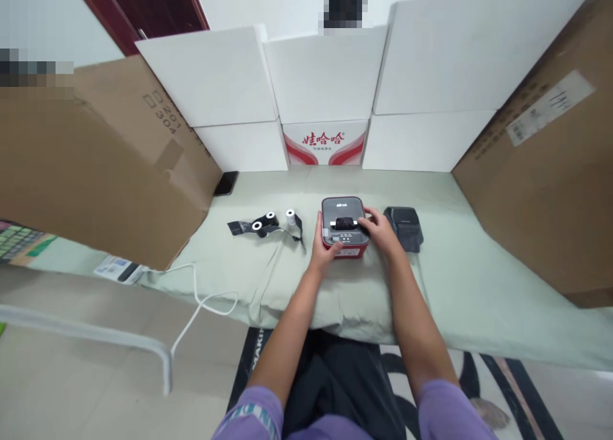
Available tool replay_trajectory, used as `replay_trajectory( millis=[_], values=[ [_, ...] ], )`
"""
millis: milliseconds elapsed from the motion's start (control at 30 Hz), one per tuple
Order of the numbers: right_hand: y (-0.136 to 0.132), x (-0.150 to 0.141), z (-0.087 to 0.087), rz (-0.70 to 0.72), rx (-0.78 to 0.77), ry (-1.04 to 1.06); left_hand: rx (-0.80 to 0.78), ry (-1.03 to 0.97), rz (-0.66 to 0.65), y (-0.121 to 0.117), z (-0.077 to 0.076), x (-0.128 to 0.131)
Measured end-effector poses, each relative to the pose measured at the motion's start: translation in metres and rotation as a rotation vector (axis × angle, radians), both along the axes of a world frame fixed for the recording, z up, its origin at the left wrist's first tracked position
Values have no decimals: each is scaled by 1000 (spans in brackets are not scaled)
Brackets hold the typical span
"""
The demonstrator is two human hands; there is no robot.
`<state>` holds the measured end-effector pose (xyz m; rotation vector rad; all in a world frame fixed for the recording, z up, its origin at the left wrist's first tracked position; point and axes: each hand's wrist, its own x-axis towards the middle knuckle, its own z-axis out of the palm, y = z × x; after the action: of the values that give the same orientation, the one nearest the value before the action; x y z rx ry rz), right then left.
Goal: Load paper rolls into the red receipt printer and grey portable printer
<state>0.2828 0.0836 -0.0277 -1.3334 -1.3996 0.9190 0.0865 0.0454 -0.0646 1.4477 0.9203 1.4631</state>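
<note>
A small grey and red label printer [343, 226] sits on a pale green cloth [454, 267]. My left hand [322, 247] grips its left front side, fingers wrapped round the edge. My right hand [380, 229] rests on its right side, with fingertips reaching onto the top near a dark slot. A black ribbon with two white-cored spools [263, 225] and a small white roll [290, 216] lie to the left of the printer.
A dark grey device [405, 226] lies just right of the printer. White foam boxes [330, 82] and large cardboard boxes [550, 159] wall in the back and sides. A black phone [226, 182] lies at the back left. A white cable [205, 299] trails off the front left.
</note>
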Motion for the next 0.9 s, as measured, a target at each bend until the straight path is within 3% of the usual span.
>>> replay_trajectory(
  millis=[133, 233, 400, 500, 667, 900],
  values=[
    [-24, -1, 9, 45, 82, -86, -27, 74, -107, 1, 8, -5],
    [-15, 6, 23, 47, 91, -95, -5, 190, -116, 16, 29, -3],
    [52, 42, 64, 30, 140, -76, 15, 320, -65, 84, 77, 31],
    [97, 65, 78, -14, 156, -84, 0, 339, -69, 131, 92, 61],
    [135, 90, 63, -130, 81, -45, -6, 361, -84, 174, 82, 102],
    [134, 126, 42, -163, -165, 44, -21, 335, -138, 182, 54, 128]
  ],
)
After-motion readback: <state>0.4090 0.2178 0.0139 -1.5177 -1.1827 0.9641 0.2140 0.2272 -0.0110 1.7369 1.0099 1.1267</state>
